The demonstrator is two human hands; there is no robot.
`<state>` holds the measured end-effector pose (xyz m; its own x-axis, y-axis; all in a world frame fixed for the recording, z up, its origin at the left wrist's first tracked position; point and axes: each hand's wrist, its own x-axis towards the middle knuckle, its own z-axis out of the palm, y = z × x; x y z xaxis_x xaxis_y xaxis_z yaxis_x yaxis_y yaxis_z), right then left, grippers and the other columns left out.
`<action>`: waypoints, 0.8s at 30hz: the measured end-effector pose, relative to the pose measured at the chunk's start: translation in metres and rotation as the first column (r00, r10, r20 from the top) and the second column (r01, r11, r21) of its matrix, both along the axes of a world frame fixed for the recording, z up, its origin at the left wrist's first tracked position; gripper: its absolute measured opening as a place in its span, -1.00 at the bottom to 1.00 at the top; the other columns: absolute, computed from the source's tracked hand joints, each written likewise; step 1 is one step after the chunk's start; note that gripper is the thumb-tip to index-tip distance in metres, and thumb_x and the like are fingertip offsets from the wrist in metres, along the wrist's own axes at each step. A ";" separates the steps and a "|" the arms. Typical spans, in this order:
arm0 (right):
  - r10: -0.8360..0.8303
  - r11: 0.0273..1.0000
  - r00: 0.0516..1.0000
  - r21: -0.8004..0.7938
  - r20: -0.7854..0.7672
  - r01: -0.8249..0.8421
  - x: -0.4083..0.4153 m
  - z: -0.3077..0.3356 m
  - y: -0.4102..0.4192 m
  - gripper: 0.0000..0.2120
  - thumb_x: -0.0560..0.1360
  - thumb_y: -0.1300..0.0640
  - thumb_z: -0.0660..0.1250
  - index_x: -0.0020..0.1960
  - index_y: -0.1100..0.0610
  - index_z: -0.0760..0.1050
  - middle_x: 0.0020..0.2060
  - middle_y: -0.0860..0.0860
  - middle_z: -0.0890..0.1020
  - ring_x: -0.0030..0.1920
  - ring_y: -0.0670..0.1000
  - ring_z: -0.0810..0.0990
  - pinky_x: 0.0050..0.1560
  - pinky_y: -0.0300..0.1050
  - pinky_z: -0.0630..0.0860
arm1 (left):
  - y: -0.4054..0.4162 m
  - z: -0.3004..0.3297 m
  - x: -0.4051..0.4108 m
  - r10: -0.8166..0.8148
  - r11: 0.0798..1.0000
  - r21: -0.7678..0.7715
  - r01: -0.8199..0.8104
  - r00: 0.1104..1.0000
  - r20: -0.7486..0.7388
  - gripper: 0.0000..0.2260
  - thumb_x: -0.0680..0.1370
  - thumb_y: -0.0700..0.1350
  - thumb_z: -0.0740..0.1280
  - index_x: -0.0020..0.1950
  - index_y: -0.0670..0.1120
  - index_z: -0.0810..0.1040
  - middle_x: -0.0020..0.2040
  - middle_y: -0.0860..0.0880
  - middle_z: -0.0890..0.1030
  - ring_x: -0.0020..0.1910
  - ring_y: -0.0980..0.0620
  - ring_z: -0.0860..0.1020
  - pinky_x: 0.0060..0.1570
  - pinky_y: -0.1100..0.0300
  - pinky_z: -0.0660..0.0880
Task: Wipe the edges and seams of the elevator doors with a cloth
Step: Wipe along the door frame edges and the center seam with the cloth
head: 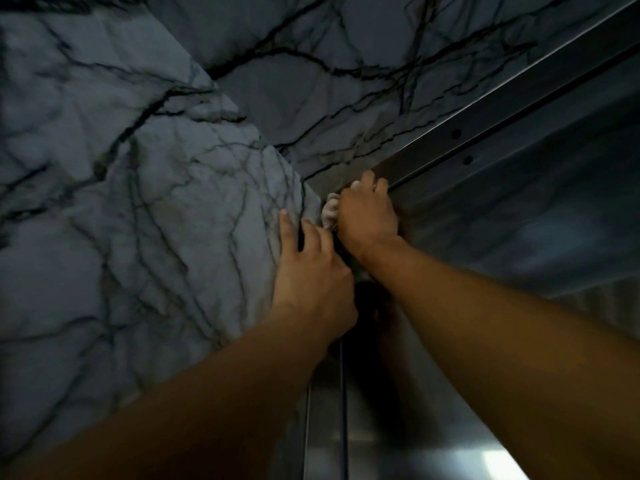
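Note:
I look up at the top left corner of a steel elevator door (519, 244). My right hand (367, 216) grips a bunched white cloth (329, 211) and holds it against that corner, where the vertical seam meets the dark metal header rail (485, 123). Most of the cloth is hidden under the hand. Just below and to the left, my left hand (311, 271) rests flat on the edge of the marble jamb (173, 220), fingers straight and pointing up.
Grey marble with dark veins covers the wall on the left and the lintel (311, 46) above the door. The vertical door seam (343, 393) runs down between my forearms. The header rail slants up to the right, with two small holes in it.

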<state>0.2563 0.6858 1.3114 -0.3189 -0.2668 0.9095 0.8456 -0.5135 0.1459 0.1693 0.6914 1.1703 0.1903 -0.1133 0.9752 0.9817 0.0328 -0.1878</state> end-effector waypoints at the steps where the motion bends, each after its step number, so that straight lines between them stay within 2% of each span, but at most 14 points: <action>1: -0.019 1.000 1.000 -0.012 0.009 0.020 0.000 0.000 0.000 -0.72 0.54 0.04 0.16 0.11 0.15 0.54 0.16 0.17 0.47 0.19 0.19 0.36 0.11 0.02 0.28 | 0.001 0.000 -0.002 0.005 1.000 0.013 -0.005 1.000 0.007 -0.37 0.58 0.18 0.07 0.51 -0.21 0.30 0.55 -0.31 0.13 0.55 -0.32 0.03 0.39 -0.48 -0.21; 8: -0.131 0.982 0.988 -0.127 0.079 0.140 0.004 -0.005 -0.016 -0.66 0.50 -0.03 0.23 0.16 0.14 0.51 0.19 0.16 0.45 0.20 0.21 0.31 0.13 0.03 0.28 | 0.004 0.002 -0.002 -0.013 0.999 0.047 0.011 0.999 0.030 -0.35 0.59 0.18 0.04 0.53 -0.24 0.24 0.55 -0.30 0.13 0.55 -0.31 0.06 0.40 -0.49 -0.17; 14: -0.261 0.939 0.965 -0.224 0.024 0.259 0.001 -0.019 -0.023 -0.59 0.52 -0.09 0.25 0.25 0.14 0.47 0.26 0.16 0.43 0.28 0.21 0.24 0.21 0.11 0.25 | 0.005 -0.005 0.002 0.010 1.000 0.006 -0.010 1.000 -0.015 -0.35 0.60 0.20 0.04 0.54 -0.22 0.24 0.56 -0.29 0.11 0.55 -0.32 0.04 0.36 -0.53 -0.21; 18: -0.066 0.940 0.997 -0.338 -0.050 0.045 -0.009 -0.024 -0.031 -0.59 0.51 -0.07 0.30 0.29 0.11 0.46 0.36 0.16 0.23 0.29 0.25 0.20 0.19 0.04 0.36 | 0.006 -0.005 -0.006 -0.033 0.999 0.006 0.033 0.999 0.007 -0.33 0.59 0.22 0.04 0.53 -0.23 0.25 0.55 -0.30 0.13 0.55 -0.31 0.05 0.39 -0.49 -0.19; 24: -0.056 0.917 0.997 -0.397 -0.059 0.028 -0.007 -0.023 -0.040 -0.59 0.49 -0.03 0.33 0.28 0.11 0.47 0.35 0.15 0.21 0.28 0.25 0.20 0.22 0.08 0.39 | 0.003 0.001 -0.006 -0.093 0.996 0.015 0.093 0.996 0.015 -0.31 0.57 0.23 0.06 0.52 -0.25 0.27 0.53 -0.30 0.18 0.53 -0.30 0.09 0.43 -0.45 -0.22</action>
